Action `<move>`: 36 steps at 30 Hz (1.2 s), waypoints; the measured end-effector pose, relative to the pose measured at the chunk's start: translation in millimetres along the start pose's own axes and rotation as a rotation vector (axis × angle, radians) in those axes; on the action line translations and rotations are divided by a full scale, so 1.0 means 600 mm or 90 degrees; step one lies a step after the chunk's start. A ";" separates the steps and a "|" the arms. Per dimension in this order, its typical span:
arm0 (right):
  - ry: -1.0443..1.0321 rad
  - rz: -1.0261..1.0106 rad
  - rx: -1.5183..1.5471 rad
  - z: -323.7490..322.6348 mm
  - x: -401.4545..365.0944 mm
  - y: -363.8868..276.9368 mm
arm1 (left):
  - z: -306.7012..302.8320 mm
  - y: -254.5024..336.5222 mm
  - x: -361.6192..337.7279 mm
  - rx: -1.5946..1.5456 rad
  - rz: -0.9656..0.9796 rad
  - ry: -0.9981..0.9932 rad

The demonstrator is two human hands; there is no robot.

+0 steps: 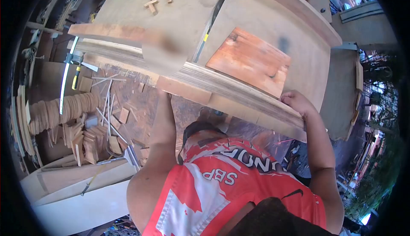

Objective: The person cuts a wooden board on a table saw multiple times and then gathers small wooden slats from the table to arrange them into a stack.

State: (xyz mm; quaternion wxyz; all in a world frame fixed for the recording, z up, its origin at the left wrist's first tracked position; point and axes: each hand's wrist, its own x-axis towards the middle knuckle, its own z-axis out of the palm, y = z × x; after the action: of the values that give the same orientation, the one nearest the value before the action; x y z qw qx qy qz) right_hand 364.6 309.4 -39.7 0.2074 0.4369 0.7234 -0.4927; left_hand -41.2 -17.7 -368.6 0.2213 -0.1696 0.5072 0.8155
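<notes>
Flat on the desk (260, 7), right of a dark lengthwise gap, a reddish-brown board (252, 61): four-sided, set at a slant, wider from side to side than from front to back, with cloudy paler patches and a few dark marks across the face. Near edge lying close along the front of the desk. Just in front, long layered wood (239, 82), with many thin pale and darker lines stacked along the edge, running at a slant from upper left to lower right, partly hidden by a blurred patch left of centre. Below that, a plain light-brown strip (183, 90), lengthwise beneath the layers.
</notes>
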 end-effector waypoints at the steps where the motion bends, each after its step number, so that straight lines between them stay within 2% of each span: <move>1: -0.009 0.027 -0.003 -0.002 0.001 -0.003 | 0.001 0.003 0.001 0.006 0.000 -0.004; 2: -0.020 0.054 -0.009 -0.003 0.004 -0.006 | 0.001 0.006 -0.001 0.008 0.000 -0.007; 6: -0.070 0.027 0.051 -0.038 0.010 0.017 | -0.004 0.010 -0.007 0.022 0.013 -0.008; 8: 0.160 -0.034 -0.231 -0.075 0.043 -0.002 | -0.003 0.008 -0.007 0.036 0.030 -0.009; 10: 0.398 -0.214 -0.237 -0.068 0.073 -0.084 | -0.004 0.003 -0.005 0.064 0.057 -0.011; 12: 0.390 -0.262 -0.290 -0.052 0.157 -0.101 | -0.008 -0.004 -0.002 0.103 0.087 -0.009; 14: 0.403 -0.308 -0.337 -0.033 0.180 -0.137 | -0.013 -0.009 0.004 0.136 0.129 -0.014; 16: 0.330 -0.226 -0.352 -0.002 0.160 -0.193 | -0.015 -0.017 0.006 0.160 0.175 -0.026; 21: 0.364 -0.221 -0.357 -0.001 0.180 -0.195 | -0.015 -0.018 -0.005 0.208 0.288 -0.070; 23: 0.361 -0.212 -0.369 -0.006 0.181 -0.188 | -0.004 -0.007 -0.009 -0.063 0.107 -0.090; 24: 0.348 -0.215 -0.331 -0.009 0.185 -0.183 | -0.007 -0.023 0.008 -0.067 0.111 -0.084; 26: 0.305 -0.237 -0.296 0.001 0.192 -0.183 | -0.056 -0.054 0.050 0.186 0.015 -0.020; 27: 0.314 -0.227 -0.317 0.000 0.189 -0.185 | -0.060 -0.026 0.021 0.187 0.025 0.000; 29: 0.334 -0.225 -0.329 0.002 0.197 -0.187 | 0.006 0.051 -0.050 0.165 0.013 0.005; 32: 0.373 -0.223 -0.326 -0.009 0.206 -0.168 | -0.039 -0.016 0.058 0.091 0.044 -0.050; 34: 0.370 -0.240 -0.391 0.001 0.197 -0.175 | 0.030 0.038 -0.022 -0.090 -0.026 -0.026; 36: 0.392 -0.235 -0.378 0.005 0.187 -0.177 | 0.037 0.039 -0.030 -0.084 -0.026 -0.024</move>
State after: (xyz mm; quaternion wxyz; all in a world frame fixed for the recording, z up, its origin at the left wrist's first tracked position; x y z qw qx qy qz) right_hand 215.7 340.8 -66.4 0.0084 0.3486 0.9267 -0.1404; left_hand -39.5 -9.9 -332.5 0.2357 -0.1786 0.4444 0.8456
